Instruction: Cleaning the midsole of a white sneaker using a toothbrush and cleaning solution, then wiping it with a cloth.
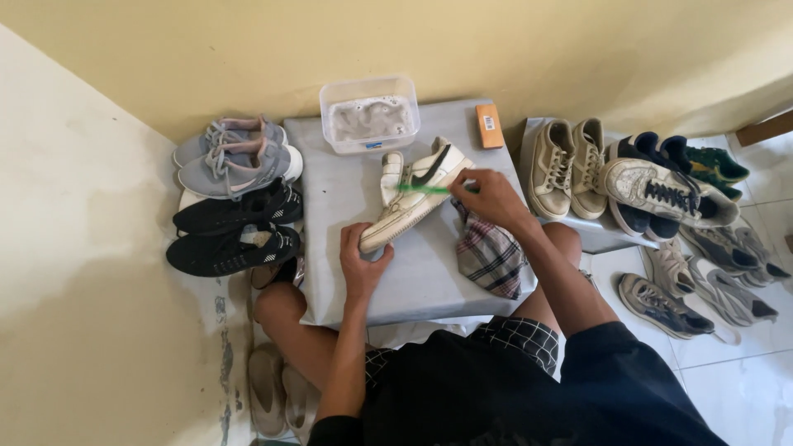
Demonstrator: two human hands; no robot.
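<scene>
right now the left hand [361,266] clamps the toe of the white shoe [417,196] on the grey table [347,206], while the right hand [489,194] pinches a green brush [423,189] over it. hard strokes could twist the shoe loose or knock the nearby water tub [369,116].

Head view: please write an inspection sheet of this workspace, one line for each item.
Surface: grey board across the person's knees.
Job's things: white shoe lying on the board; green brush against it.
Clutter: plaid cloth, plastic tub with foamy water, orange box.
Grippers: left hand holds the shoe's toe; right hand holds the brush.
Cables: nothing seen.
Surroundings: grey shoes and black shoes on the left, many shoes on the right, yellow wall.
</scene>
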